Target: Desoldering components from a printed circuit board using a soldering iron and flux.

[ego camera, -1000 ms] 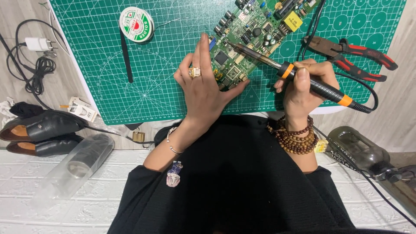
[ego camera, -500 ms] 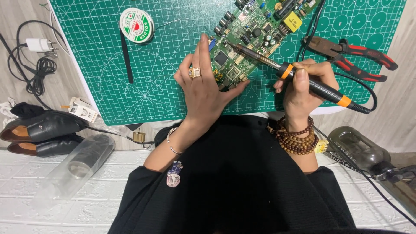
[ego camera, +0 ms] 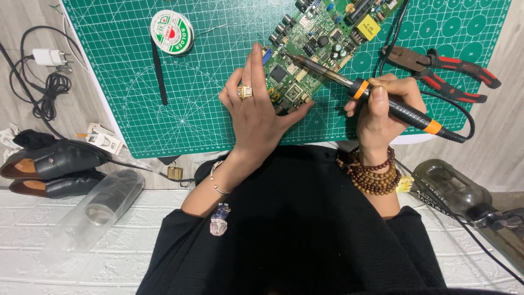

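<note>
Left hand: (ego camera: 261,117) lay flat, fingers spread wide, pressing the near corner of the circuit board (ego camera: 322,46); it gripped nothing.
Right hand: (ego camera: 382,109) was closed around the black handle of the soldering iron (ego camera: 382,98), pen-style.
Iron axis: the long axis ran from the right hand up and toward the left hand, the metal tip resting on the board just beyond the left fingertips.
Board position: it lay ahead of both hands on the green cutting mat (ego camera: 191,109), tilted diagonally, its far end angled away to the right.
Nearer hand: the left was touching the board; the right stood off it, reaching only by the tip.
Beside right hand: red-handled pliers (ego camera: 442,68), just beyond.
Beyond left hand: solder spool (ego camera: 172,31), well apart.
</note>
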